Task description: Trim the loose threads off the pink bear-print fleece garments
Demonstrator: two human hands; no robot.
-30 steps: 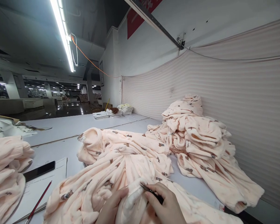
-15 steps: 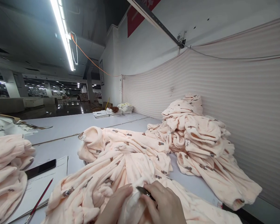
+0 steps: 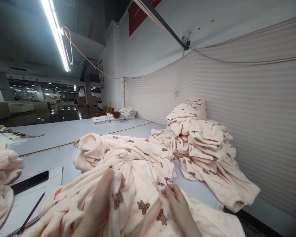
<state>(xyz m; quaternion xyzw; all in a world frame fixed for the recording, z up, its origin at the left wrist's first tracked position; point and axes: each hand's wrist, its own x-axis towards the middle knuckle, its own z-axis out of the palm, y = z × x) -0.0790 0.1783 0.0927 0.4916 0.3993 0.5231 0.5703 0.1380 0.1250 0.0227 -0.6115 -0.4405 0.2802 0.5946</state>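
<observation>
A pale pink fleece garment (image 3: 128,164) printed with small brown bears lies spread across the white table (image 3: 64,131) in front of me. My left hand (image 3: 98,200), blurred by motion, grips a fold of it and holds it raised. My right hand (image 3: 177,205) rests on the same garment just to the right, fingers pinched around a thin dark tool whose tip (image 3: 166,180) pokes up past the fingertips. Most of the tool is hidden in the hand.
A heap of matching pink garments (image 3: 202,138) leans on the striped fabric wall (image 3: 249,108) at right. Another pink pile (image 3: 0,177) sits at the left edge. A black phone (image 3: 29,182), paper sheet (image 3: 49,179) and red pencil (image 3: 31,214) lie near left. Small stacks (image 3: 118,116) stand far back.
My left hand has lifted a fold of the garment up and leftward, turning a bear-printed side toward me. My right hand has shifted right, and the white inner patch is no longer visible.
</observation>
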